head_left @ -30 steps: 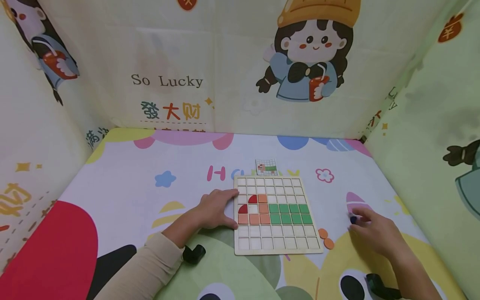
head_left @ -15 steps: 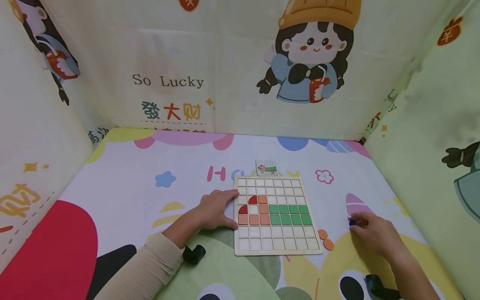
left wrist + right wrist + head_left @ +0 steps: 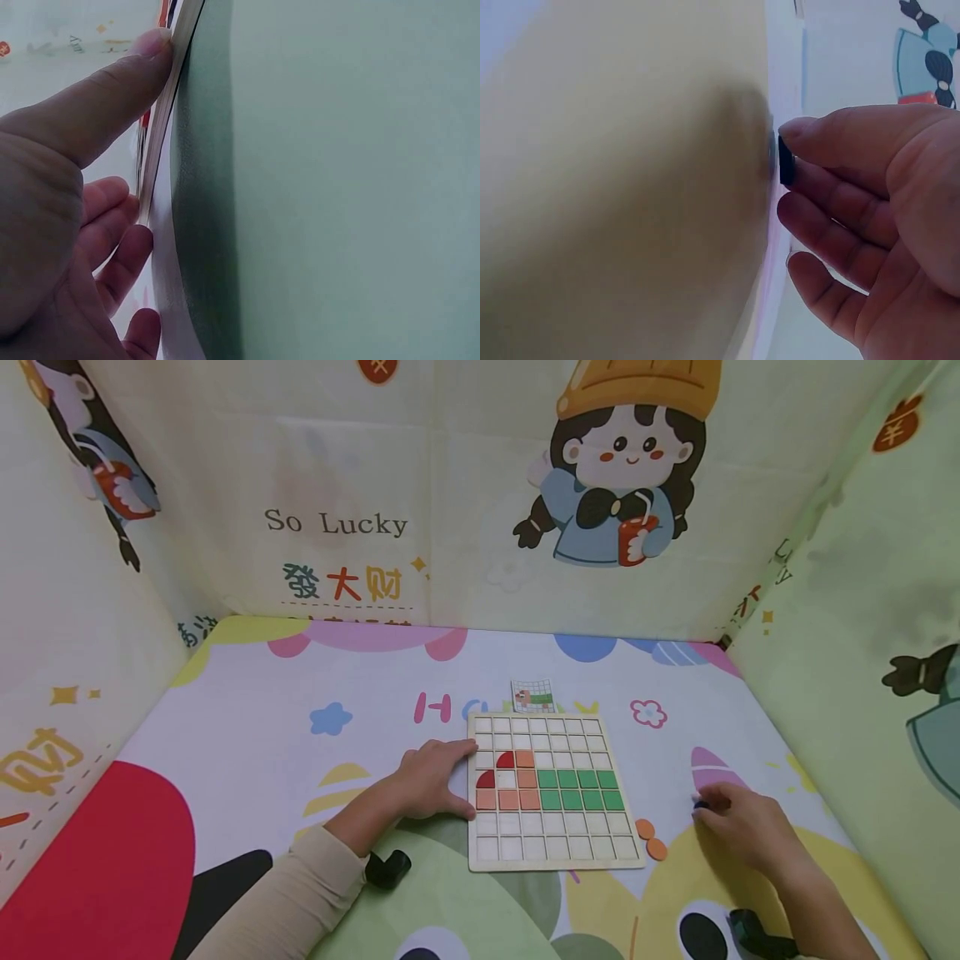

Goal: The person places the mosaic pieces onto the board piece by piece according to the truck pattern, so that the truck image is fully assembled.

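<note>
My left hand (image 3: 431,779) rests against the left edge of the square wooden grid board (image 3: 555,863), its thumb and index finger spread along that side. In the left wrist view the thumb (image 3: 112,94) touches the board's side. Red, orange and green pieces (image 3: 581,787) fill part of the grid. Off to the board's right, my right hand (image 3: 750,822) pinches a small, flat, dark piece (image 3: 786,161) between thumb and fingers, low over the table. Just beyond it a thin bluish piece (image 3: 772,154) lies on the surface.
Two round orange pieces (image 3: 656,849) lie beside the board's lower right edge. Behind the board lies a small pattern card (image 3: 533,696). Printed cloth walls (image 3: 465,527) enclose the patterned table (image 3: 247,727) at the back and both sides.
My right hand shifts slightly, and the dark piece turns from a fuller face to a thin edge in the head view. My left hand and the board stay still.
</note>
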The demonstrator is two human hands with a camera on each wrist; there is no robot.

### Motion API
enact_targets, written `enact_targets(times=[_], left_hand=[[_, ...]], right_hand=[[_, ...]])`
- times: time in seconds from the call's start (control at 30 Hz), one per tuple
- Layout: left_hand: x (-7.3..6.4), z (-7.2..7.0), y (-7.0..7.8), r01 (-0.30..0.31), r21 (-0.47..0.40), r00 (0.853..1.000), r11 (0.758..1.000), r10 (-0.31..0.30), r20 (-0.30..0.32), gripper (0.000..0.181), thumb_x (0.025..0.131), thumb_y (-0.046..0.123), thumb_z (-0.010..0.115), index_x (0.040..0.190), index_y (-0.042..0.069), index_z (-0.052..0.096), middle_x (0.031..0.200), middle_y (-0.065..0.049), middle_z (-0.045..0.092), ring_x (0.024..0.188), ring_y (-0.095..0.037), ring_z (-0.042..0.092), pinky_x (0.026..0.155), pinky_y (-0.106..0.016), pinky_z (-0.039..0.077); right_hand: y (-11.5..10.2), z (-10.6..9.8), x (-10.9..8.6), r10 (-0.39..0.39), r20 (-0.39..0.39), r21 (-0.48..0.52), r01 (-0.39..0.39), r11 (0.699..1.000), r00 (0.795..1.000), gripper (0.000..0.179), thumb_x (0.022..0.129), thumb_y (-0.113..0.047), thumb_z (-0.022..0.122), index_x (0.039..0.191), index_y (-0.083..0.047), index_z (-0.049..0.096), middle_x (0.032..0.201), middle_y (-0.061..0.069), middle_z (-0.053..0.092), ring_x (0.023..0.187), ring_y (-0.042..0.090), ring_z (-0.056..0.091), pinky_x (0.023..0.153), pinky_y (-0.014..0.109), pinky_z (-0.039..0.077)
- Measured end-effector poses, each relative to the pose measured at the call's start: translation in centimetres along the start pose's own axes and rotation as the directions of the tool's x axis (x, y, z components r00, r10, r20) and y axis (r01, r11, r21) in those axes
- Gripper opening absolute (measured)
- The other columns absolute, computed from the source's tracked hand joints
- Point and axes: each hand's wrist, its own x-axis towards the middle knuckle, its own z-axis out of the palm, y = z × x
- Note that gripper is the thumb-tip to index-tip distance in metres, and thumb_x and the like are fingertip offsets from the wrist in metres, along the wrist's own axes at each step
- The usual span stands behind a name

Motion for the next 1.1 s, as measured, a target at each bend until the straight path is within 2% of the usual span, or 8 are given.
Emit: enact_targets(times=[0.23,0.5,0.67,0.97,1.1], left_hand=[[0.0,0.0,0.1,0.007,-0.003,1.0,1.0,-0.007,0.001,0.095,0.07,0.044,0.09,0.149,0.017,0.046,0.142,-0.003,0.052,0.126,-0.028,0.044,0.099,-0.053,0.038],[-0.1,0.1,0.1,0.015,-0.006,1.0,1.0,-0.015,0.003,0.095,0.069,0.043,0.09,0.149,0.016,0.046,0.143,-0.003,0.051,0.127,-0.027,0.043,0.1,-0.053,0.038],[-0.1,0.1,0.1,0.017,-0.008,1.0,1.0,-0.017,0.006,0.095,0.07,0.043,0.09,0.15,0.016,0.045,0.142,-0.003,0.051,0.127,-0.027,0.043,0.1,-0.052,0.037],[-0.1,0.1,0.1,0.008,-0.001,1.0,1.0,-0.008,0.003,0.095,0.07,0.044,0.09,0.149,0.016,0.045,0.142,-0.003,0.051,0.127,-0.028,0.043,0.099,-0.053,0.038],[-0.1,0.0,0.1,0.002,-0.002,1.0,1.0,-0.002,0.0,0.095,0.07,0.043,0.09,0.149,0.015,0.045,0.142,-0.004,0.051,0.127,-0.028,0.043,0.099,-0.053,0.038]], right_hand=[[-1.4,-0.1,0.5,-0.021,-0.023,0.018,0.021,1.0,1.0,0.024,0.086,-0.014,0.076,0.102,0.002,0.07,0.093,0.011,0.071,0.086,0.032,0.065,0.08,0.054,0.05],[-4.1,0.0,1.3,-0.032,0.007,0.036,0.032,0.999,0.999,0.031,0.087,-0.016,0.076,0.109,0.005,0.07,0.098,0.014,0.072,0.091,0.035,0.065,0.08,0.053,0.053],[-5.8,0.1,1.7,-0.058,0.002,0.036,0.058,0.998,0.998,0.03,0.087,-0.016,0.076,0.11,0.003,0.07,0.098,0.012,0.072,0.087,0.032,0.065,0.077,0.05,0.056],[-9.0,0.4,2.3,-0.067,0.057,0.095,0.061,0.994,0.996,0.032,0.089,-0.018,0.076,0.115,0.001,0.069,0.101,0.01,0.07,0.086,0.028,0.063,0.078,0.047,0.057],[-10.0,0.9,2.6,-0.106,0.044,0.118,0.1,0.988,0.993,0.028,0.09,-0.015,0.074,0.113,0.0,0.069,0.099,0.006,0.069,0.082,0.024,0.063,0.079,0.046,0.056]])
